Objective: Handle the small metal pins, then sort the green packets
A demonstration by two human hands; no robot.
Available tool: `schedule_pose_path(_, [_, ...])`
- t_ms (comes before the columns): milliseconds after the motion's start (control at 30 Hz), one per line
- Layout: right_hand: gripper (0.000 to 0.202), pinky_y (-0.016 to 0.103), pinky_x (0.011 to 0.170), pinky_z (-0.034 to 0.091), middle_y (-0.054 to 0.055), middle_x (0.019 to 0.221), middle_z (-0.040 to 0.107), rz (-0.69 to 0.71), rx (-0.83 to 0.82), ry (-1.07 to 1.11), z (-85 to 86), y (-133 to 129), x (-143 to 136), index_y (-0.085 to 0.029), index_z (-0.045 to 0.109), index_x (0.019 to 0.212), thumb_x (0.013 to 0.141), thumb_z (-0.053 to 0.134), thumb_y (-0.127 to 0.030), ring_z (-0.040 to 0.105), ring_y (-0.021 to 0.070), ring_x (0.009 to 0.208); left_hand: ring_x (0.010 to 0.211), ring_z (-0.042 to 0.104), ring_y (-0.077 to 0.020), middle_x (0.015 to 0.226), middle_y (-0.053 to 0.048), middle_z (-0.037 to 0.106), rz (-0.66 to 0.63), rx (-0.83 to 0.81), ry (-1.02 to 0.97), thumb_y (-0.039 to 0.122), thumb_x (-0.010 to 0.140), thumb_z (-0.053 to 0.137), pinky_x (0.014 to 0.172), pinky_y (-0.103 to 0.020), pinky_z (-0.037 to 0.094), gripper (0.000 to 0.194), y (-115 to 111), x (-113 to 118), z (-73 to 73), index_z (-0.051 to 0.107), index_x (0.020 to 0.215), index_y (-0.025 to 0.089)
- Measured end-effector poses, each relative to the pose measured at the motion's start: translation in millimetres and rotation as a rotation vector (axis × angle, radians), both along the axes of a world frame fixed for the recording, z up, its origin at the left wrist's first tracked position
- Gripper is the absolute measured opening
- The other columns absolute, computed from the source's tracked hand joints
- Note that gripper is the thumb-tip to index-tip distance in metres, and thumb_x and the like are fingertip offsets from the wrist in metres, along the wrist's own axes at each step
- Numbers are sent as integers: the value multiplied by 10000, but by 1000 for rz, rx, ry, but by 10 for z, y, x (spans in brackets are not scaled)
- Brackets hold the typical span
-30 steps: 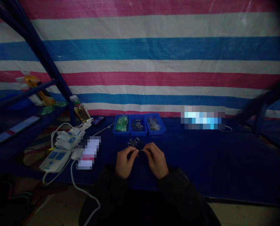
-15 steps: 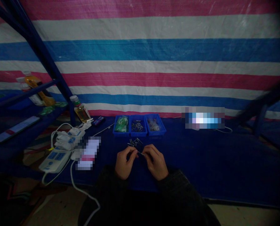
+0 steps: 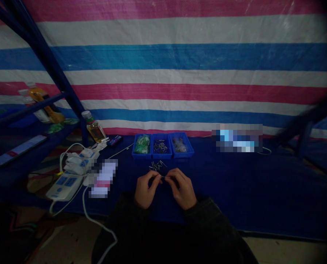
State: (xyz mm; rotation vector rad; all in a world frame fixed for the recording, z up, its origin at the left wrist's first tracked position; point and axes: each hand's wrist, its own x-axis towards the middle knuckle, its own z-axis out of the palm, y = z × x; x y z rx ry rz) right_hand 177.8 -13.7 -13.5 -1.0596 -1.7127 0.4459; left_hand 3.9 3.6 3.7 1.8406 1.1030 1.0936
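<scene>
Between my two hands runs a thin metal rod [image 3: 164,177], too small to make out in detail. My left hand [image 3: 146,190] pinches its left end between thumb and forefinger. On the right end, the closed fingertips of my right hand [image 3: 184,189] grip it. Just beyond my fingers lies a loose pile of similar thin metal rods [image 3: 158,165]. Behind the pile stand three blue trays side by side. The left tray [image 3: 141,156] has green packets in it, the middle tray [image 3: 161,156] more metal rods, and the right tray [image 3: 190,151] small pieces in clear plastic.
A white power strip [image 3: 64,189] with plugs and cables lies at left, near a blurred phone [image 3: 104,179]. A bottle [image 3: 93,126] stands by the blue frame post [image 3: 67,90]. Another blurred device [image 3: 236,139] rests at back right. Striped sheeting [image 3: 179,58] hangs behind the blue table [image 3: 251,190].
My hands stay in nearly the same place, both still on the rod. The rod appears slightly more level than before. The blurred screen at back right shows different brightness.
</scene>
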Motion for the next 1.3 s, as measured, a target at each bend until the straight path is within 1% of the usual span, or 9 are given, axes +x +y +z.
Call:
schedule_pose_path(200, [141, 310, 740, 491, 43, 862, 645, 19, -2, -12, -22, 16, 0, -218, 618, 893, 994, 531, -174, 641, 191, 809, 777, 679, -164, 790, -12, 706, -68, 8, 52, 261, 996, 559, 766, -256, 472, 215, -12, 16, 17, 669, 825, 188])
schedule_pose_path(367, [274, 292, 674, 447, 11, 736, 602, 21, -54, -99, -34, 20, 15, -215, 592, 778, 1034, 499, -234, 598, 165, 690, 786, 681, -174, 805, -25, 719, -70, 16, 72, 283, 998, 550, 771, -264, 479, 220, -12, 16, 21, 678, 846, 189])
schedule_pose_path(433, [256, 286, 669, 447, 9, 747, 616, 25, -68, -104, -39, 16, 17, -217, 600, 806, 1038, 495, -245, 607, 163, 695, 793, 685, -179, 804, -28, 724, -49, 11, 73, 300, 1004, 539, 776, -269, 483, 239, -8, 13, 25, 679, 843, 192])
schedule_pose_path(533, [93, 287, 704, 473, 21, 850, 660, 9, -66, -56, -56, 13, 12, -221, 608, 979, 1019, 525, -231, 644, 172, 762, 785, 688, -181, 789, -24, 725, -2, 3, 59, 316, 1009, 532, 785, -276, 488, 260, -2, 6, 28, 675, 829, 194])
schedule_pose_path(600, [79, 292, 719, 486, 31, 890, 662, 1, -49, -50, -69, 16, 8, -224, 594, 1040, 1012, 521, -213, 653, 182, 798, 777, 692, -181, 785, -21, 728, 18, 1, 51, 317, 1006, 540, 779, -277, 491, 254, 1, 3, 28, 675, 828, 195])
schedule_pose_path(767, [134, 306, 759, 501, 45, 914, 650, 16, -25, -68, -80, 33, 6, -232, 586, 986, 1025, 466, -187, 647, 189, 814, 771, 705, -182, 779, -15, 739, 23, 3, 55, 297, 996, 560, 768, -270, 492, 236, -3, 8, 38, 686, 823, 196])
schedule_pose_path(900, [146, 310, 772, 491, 41, 891, 636, -5, -43, -71, -83, 41, 9, -231, 579, 941, 1031, 469, -199, 634, 191, 806, 766, 701, -177, 770, -12, 734, 24, 16, 56, 285, 987, 574, 764, -265, 488, 232, -8, 18, 51, 688, 807, 193])
schedule_pose_path(1033, [179, 308, 748, 482, 35, 850, 620, -39, -41, -80, -94, 44, 11, -224, 575, 892, 1034, 469, -205, 618, 186, 769, 759, 697, -174, 770, -15, 733, 31, 21, 50, 286, 986, 578, 754, -264, 488, 238, -11, 19, 46, 693, 800, 191])
schedule_pose_path(1300, [142, 302, 723, 495, 44, 885, 638, -45, 1, -23, -40, 31, 8, -226, 597, 946, 1016, 485, -175, 632, 186, 795, 760, 704, -181, 787, -20, 736, 66, 14, 15, 299, 976, 598, 750, -272, 509, 182, -1, -6, 14, 681, 857, 189])
